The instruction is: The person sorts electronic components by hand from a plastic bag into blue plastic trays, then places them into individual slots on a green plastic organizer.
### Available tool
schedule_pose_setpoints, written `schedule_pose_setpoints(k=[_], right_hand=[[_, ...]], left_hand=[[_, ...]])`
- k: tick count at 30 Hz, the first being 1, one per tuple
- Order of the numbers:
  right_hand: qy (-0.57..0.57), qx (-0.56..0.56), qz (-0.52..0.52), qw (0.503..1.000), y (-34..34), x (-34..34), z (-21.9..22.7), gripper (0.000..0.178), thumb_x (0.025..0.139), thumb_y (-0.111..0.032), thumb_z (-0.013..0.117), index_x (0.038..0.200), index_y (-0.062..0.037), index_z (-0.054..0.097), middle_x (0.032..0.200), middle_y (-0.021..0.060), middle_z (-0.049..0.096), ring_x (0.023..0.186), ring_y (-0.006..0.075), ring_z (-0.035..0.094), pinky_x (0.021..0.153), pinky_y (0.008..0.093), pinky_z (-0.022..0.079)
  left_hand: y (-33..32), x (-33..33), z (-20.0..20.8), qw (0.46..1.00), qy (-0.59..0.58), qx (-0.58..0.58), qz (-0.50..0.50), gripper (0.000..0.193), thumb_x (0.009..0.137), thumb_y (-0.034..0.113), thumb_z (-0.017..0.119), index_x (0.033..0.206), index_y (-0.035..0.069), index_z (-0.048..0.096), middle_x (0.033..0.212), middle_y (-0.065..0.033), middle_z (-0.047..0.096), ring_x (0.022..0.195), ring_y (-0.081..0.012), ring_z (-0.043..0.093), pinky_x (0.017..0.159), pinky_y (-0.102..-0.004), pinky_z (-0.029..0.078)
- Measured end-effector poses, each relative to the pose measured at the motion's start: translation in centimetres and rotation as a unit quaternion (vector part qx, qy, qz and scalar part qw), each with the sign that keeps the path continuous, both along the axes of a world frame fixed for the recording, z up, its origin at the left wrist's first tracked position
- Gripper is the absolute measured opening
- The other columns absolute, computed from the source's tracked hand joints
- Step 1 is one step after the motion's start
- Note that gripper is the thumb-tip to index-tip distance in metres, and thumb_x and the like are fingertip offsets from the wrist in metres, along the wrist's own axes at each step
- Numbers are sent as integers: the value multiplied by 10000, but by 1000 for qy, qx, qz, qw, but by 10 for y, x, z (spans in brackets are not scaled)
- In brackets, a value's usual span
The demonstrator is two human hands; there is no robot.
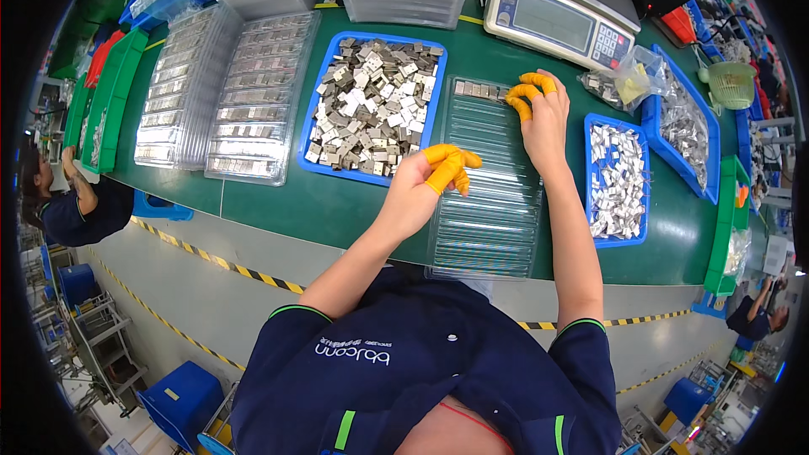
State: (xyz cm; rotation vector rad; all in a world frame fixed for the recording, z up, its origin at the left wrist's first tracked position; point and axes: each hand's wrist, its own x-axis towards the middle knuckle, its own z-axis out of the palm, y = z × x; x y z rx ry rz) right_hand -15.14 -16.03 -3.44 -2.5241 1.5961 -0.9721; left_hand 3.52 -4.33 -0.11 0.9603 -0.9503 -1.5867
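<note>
A clear plastic tray [493,177] with narrow cross grooves lies in front of me. Its far groove holds a short row of small silver metal parts [478,90]. My right hand [541,109], yellow finger cots on its fingers, is closed at the right end of that row; its fingertips hide whatever is between them. My left hand [425,181], also in yellow cots, hovers over the tray's left edge with fingers curled together; I cannot make out anything in them. Left of the tray is a blue bin [305,147] heaped with loose metal parts [371,101].
At right stand a small blue bin [624,242] of silver parts, another blue tray [715,177] and a plastic bag [628,84]. A scale [548,21] sits at the back. Filled clear trays [257,101] are stacked left, near a green bin [114,105]. Co-workers [72,194] are at both sides.
</note>
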Motion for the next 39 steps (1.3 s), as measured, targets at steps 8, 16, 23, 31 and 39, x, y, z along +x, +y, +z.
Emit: schedule_pose_setpoints(k=[8, 16, 23, 31, 39], right_hand=[[-2, -7, -7, 1000, 10, -5, 26, 183, 748, -137, 638, 911, -58, 660, 1059, 90, 583, 1091, 286, 463, 942, 395, 338], [15, 122, -248, 961, 60, -127, 41, 235, 746, -102, 656, 973, -44, 635, 927, 141, 617, 878, 298, 560, 773, 355, 436], [61, 137, -258, 954, 65, -158, 10, 176, 719, -145, 705, 883, -85, 688, 741, 125, 616, 661, 218, 562, 610, 317, 440], [-99, 144, -280, 944, 77, -158, 23, 198, 708, -67, 716, 887, -7, 660, 765, 106, 668, 718, 162, 648, 669, 247, 487], [-211, 171, -276, 922, 81, -163, 17, 207, 706, -58, 708, 850, 65, 624, 804, 111, 652, 682, 165, 618, 623, 268, 475]], left_hand=[[-1, 22, 5, 997, -26, -37, 56, 213, 905, 131, 493, 944, -57, 587, 957, -98, 604, 686, -92, 520, 626, -241, 447], [-24, 52, 0, 727, -623, -203, 206, 223, 689, 133, 697, 907, 92, 687, 812, -88, 594, 779, -253, 505, 735, -367, 399], [-39, 48, -2, 692, -671, -242, 109, 210, 674, 114, 698, 870, 42, 674, 838, -135, 581, 852, -305, 513, 784, -392, 413], [-41, 58, 4, 722, -644, -247, 53, 153, 747, 55, 633, 866, -22, 575, 887, -149, 575, 854, -296, 541, 767, -356, 446], [-22, 30, 12, 951, -226, -111, 177, 249, 780, 9, 640, 1016, -46, 582, 921, -111, 638, 822, -145, 614, 749, -249, 477]])
